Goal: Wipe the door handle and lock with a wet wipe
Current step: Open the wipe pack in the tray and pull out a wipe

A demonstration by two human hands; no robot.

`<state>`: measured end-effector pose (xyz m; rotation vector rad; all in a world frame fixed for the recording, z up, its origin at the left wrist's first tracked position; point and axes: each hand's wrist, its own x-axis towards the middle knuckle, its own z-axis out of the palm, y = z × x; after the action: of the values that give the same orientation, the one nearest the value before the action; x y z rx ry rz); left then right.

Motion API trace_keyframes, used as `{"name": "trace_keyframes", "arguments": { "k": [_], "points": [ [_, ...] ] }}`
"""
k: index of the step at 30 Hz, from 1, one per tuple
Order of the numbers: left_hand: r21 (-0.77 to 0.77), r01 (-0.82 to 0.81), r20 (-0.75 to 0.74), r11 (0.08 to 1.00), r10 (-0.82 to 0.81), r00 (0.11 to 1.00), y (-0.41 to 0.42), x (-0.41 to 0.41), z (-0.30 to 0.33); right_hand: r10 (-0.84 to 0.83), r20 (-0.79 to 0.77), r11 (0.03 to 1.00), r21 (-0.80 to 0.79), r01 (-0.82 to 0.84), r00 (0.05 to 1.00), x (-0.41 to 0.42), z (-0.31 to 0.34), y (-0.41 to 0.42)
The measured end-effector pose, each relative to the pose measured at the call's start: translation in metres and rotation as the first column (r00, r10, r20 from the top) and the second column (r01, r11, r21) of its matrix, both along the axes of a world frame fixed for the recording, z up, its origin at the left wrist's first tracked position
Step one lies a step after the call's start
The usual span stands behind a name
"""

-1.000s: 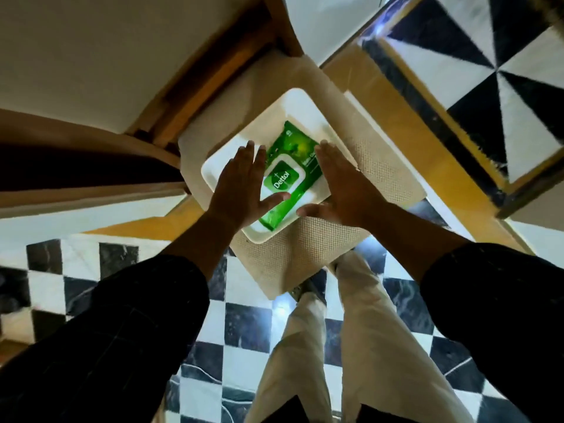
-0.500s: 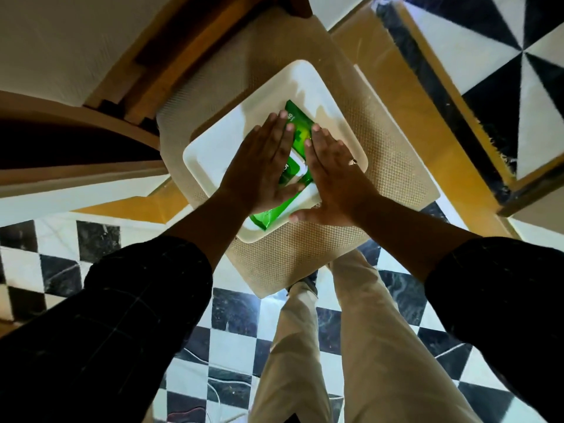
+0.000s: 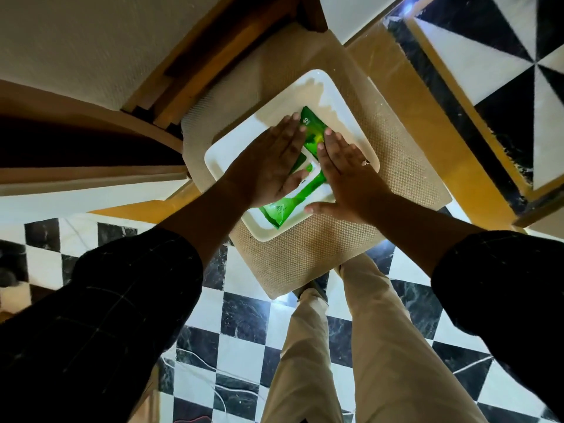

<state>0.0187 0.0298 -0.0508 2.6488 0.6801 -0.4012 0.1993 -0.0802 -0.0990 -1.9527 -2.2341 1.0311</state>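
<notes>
A green pack of wet wipes (image 3: 282, 209) lies in a white square tray (image 3: 341, 117) on a beige woven stool top (image 3: 320, 254). My left hand (image 3: 268, 166) lies flat on the left half of the pack, fingers straight and together. Flat beside it, my right hand (image 3: 345, 175) covers the pack's right side and the tray, with a ring on one finger. Both palms hide most of the pack, including its white lid. Neither hand curls around anything. No door handle or lock is in view.
A wooden door frame (image 3: 213, 56) and a pale wall (image 3: 91, 41) stand at the upper left. Black and white checkered floor (image 3: 244, 315) spreads below. My beige-trousered legs (image 3: 351, 346) stand just in front of the stool.
Both hands have slid further forward over the wipes pack and closed in on each other, now covering its lid. The view has shifted a little closer to the tray.
</notes>
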Motion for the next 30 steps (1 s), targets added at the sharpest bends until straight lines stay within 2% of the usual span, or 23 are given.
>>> {"name": "trace_keyframes", "arguments": {
  "k": [3,7,12,16,18,20,22,26,30],
  "points": [
    [0.117,-0.011,0.041,0.993,0.006,0.999,0.003,-0.009,0.01,-0.11,-0.091,0.993,0.034,0.114,0.99,-0.002,0.012,0.001],
    [0.23,-0.062,0.082,0.971,0.044,0.996,0.008,-0.014,0.02,-0.18,-0.097,0.947,0.253,0.199,0.979,-0.016,0.024,0.004],
    [0.246,-0.096,0.06,0.965,0.084,0.995,0.008,-0.022,0.027,-0.312,-0.038,0.932,0.183,0.314,0.949,-0.052,0.035,0.012],
    [0.245,-0.116,0.037,0.963,0.111,0.993,0.004,-0.024,0.026,-0.285,0.061,0.943,0.195,0.269,0.957,-0.062,0.031,0.021],
    [0.238,-0.139,0.02,0.961,0.138,0.99,0.003,-0.025,0.025,-0.309,-0.04,0.929,0.203,0.31,0.95,-0.063,0.029,0.026],
    [0.223,-0.151,0.003,0.963,0.154,0.988,0.002,-0.024,0.024,-0.416,-0.202,0.873,0.185,0.452,0.886,-0.061,0.028,0.026],
    [0.209,-0.154,-0.006,0.966,0.159,0.987,0.001,-0.022,0.023,-0.486,-0.302,0.825,0.15,0.544,0.82,-0.058,0.03,0.02],
    [0.2,-0.169,0.009,0.965,0.171,0.985,0.001,-0.02,0.023,-0.493,-0.348,0.832,0.077,0.549,0.797,-0.049,0.032,0.012],
    [0.195,-0.17,0.043,0.966,0.165,0.985,0.003,-0.022,0.022,-0.627,-0.438,0.711,0.016,0.703,0.644,-0.032,0.033,0.005]
  ]
}}
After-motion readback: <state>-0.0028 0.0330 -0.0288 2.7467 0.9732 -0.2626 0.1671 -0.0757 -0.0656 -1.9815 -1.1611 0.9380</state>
